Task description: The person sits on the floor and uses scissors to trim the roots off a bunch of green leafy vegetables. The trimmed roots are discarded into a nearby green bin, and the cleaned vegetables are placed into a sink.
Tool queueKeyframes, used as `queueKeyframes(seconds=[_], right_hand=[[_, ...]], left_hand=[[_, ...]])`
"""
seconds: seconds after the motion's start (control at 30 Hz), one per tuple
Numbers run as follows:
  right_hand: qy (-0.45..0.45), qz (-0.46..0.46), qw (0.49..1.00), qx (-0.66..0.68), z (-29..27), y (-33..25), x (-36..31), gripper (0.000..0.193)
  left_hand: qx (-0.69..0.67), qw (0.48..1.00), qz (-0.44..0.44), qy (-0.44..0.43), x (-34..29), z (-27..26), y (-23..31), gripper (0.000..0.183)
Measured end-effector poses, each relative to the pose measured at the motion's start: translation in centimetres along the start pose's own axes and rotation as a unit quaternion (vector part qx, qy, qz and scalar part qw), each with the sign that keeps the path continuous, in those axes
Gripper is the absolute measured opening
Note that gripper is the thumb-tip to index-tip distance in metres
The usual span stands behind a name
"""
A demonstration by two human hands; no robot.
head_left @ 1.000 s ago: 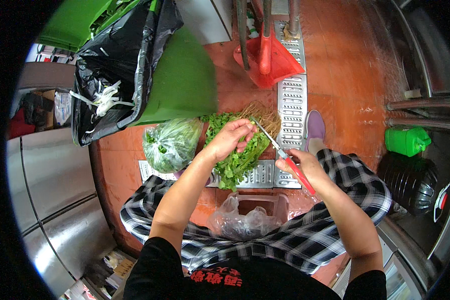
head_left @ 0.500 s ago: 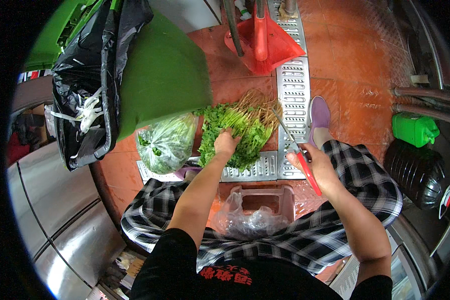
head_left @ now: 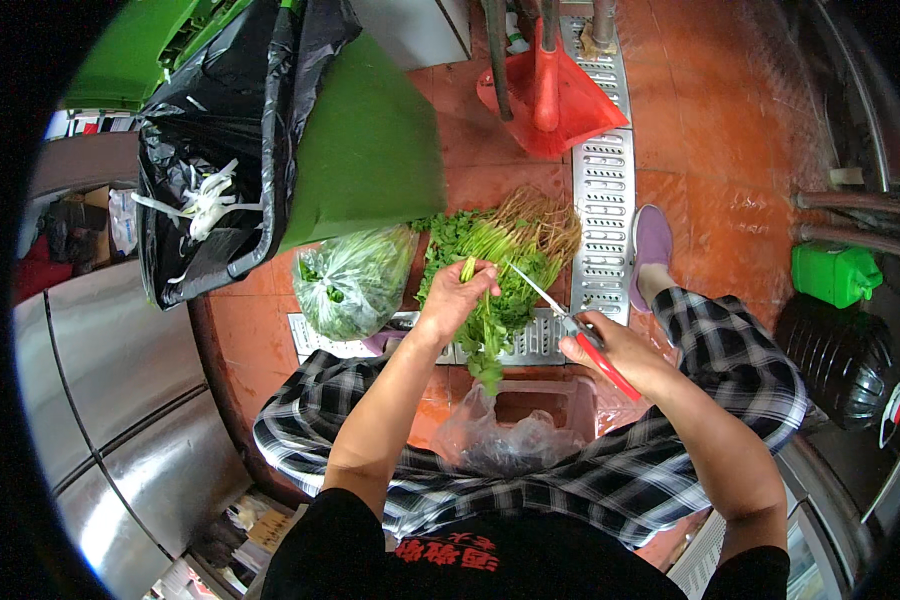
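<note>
My left hand pinches a small bunch of leafy greens, cilantro-like, its leaves hanging down below the fingers. Beneath and behind it, a larger pile of the same greens lies on the floor, with brown stringy roots toward the far right. Red-handled scissors are gripped in my right hand. Their blades point up and left toward the held bunch, a little apart from it. Left of the pile sits a clear plastic bag of greens.
A green bin lined with a black bag stands at left. Between my legs is a pinkish plastic stool with a crumpled clear bag. Metal drain grating, a red dustpan and a green jug are around.
My left hand has lifted a small bunch off the pile and moved it nearer me. The scissors have swung lower, their tips toward that bunch. The view has shifted slightly.
</note>
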State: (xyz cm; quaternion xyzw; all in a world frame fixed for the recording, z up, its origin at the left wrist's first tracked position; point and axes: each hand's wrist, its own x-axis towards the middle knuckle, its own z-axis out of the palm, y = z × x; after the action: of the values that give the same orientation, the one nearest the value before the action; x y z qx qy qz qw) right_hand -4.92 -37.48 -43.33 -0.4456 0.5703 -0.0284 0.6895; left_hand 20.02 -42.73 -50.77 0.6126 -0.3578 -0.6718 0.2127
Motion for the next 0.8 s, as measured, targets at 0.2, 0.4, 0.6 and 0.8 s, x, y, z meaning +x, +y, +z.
queueKeyframes(seconds=[0.2,0.4,0.6,0.8], right_hand=[[0.006,-0.032,0.999,0.018,0.2,1.0,0.1,0.076],[0.041,-0.028,0.999,0.011,-0.9,0.7,-0.9,0.076],[0.111,-0.012,0.994,-0.01,-2.0,2.5,-0.8,0.072],[0.262,-0.001,0.957,0.127,-2.8,5.9,0.5,0.069]], left_hand=[[-0.045,0.998,-0.007,-0.035,-0.4,1.5,0.1,0.016],[-0.038,0.998,0.002,-0.051,0.3,3.3,1.1,0.014],[0.048,0.995,0.0,-0.087,1.6,4.8,2.4,0.017],[0.219,0.975,0.031,0.021,6.3,0.1,0.7,0.041]])
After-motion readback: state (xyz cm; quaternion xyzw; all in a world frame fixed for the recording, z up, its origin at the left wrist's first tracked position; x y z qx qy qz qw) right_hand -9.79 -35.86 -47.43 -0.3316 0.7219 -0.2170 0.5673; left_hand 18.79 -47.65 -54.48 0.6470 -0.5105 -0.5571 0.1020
